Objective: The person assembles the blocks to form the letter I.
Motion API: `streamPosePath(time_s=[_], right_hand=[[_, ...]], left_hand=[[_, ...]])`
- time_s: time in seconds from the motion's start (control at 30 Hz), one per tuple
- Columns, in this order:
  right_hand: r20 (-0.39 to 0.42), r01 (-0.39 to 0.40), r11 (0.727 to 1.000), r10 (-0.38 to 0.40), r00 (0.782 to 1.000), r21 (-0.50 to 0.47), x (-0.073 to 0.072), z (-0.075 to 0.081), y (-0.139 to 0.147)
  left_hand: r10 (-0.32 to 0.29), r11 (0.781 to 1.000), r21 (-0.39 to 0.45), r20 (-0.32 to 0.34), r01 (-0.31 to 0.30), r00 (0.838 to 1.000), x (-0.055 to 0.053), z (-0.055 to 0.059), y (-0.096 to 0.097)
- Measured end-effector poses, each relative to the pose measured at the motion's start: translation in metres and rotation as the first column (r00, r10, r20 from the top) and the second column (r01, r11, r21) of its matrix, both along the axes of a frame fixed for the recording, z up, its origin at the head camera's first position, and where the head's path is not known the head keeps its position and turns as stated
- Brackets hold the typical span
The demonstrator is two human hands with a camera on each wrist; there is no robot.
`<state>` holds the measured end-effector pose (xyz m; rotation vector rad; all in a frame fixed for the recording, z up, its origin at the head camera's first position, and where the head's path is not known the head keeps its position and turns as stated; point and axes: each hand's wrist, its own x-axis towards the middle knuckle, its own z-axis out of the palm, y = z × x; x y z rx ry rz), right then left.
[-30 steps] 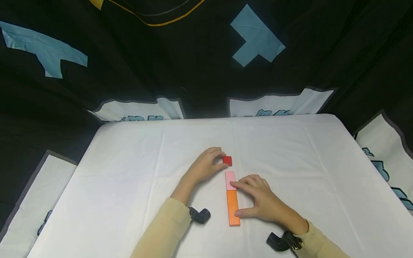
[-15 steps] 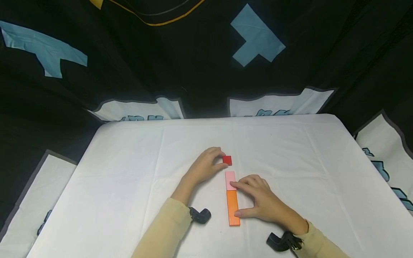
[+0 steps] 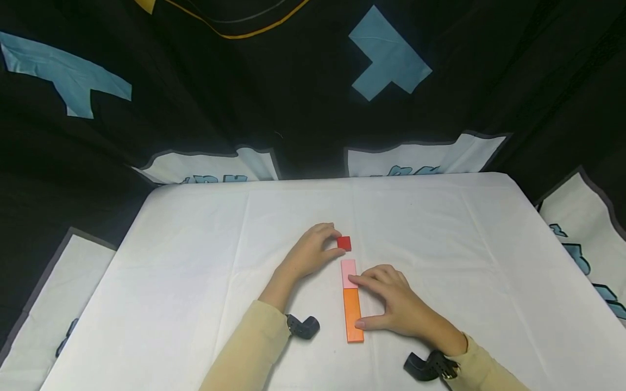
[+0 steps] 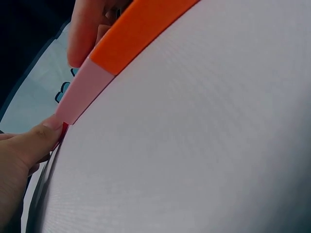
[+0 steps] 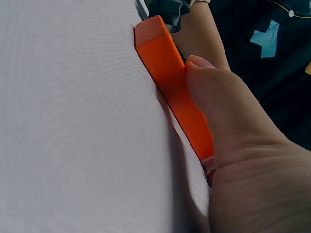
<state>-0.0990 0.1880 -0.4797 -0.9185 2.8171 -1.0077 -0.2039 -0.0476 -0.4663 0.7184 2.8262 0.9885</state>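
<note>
A small red block (image 3: 344, 244) lies on the white table, and my left hand (image 3: 308, 252) pinches it between thumb and index finger at its near and far sides. Just nearer to me, a pink block (image 3: 348, 267) and a longer orange block (image 3: 352, 312) stand end to end in one line. A narrow gap separates the red block from the pink one in the head view. My right hand (image 3: 393, 301) rests along their right side, index fingertip at the pink block, thumb (image 5: 214, 92) against the orange block. Its other fingers are partly hidden.
The white cloth-covered table (image 3: 186, 260) surrounds the blocks. Dark camera mounts sit at the left wrist (image 3: 303, 327) and the right wrist (image 3: 423, 366), low over the cloth. A black curtain (image 3: 274, 98) with blue and white patches hangs behind the far edge.
</note>
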Motion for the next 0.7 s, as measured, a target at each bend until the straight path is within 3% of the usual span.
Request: streamPosePath(time_s=[0.7], right_hand=[[0.013,-0.003,1.000,0.003,1.000,-0.011,0.0005,0.0013,-0.0011]], left_hand=[[0.016,1.000,-0.002,0.026,-0.016,1.000,0.0025,0.0008,-0.0014]])
